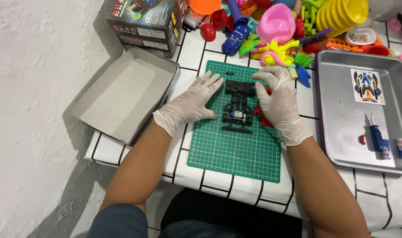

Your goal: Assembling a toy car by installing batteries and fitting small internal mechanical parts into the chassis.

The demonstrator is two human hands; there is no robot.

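Note:
A small black toy car chassis (237,107) lies on a green cutting mat (234,147), its wheels on and a small motor showing near its front end. My left hand (191,105), in a thin white glove, rests flat on the mat just left of the chassis, fingers spread. Just right of the chassis, my gloved right hand (278,100) lies flat, partly covering a red plastic part (259,112). Neither hand holds anything. A tiny black piece (229,73) sits at the mat's far edge.
An empty open cardboard box (121,94) stands at left, a printed toy box (145,24) behind it. A metal tray (342,136) at right holds a sticker sheet (367,86), a blue screwdriver (376,134) and two batteries (395,149). Colourful plastic toys (276,26) crowd the back.

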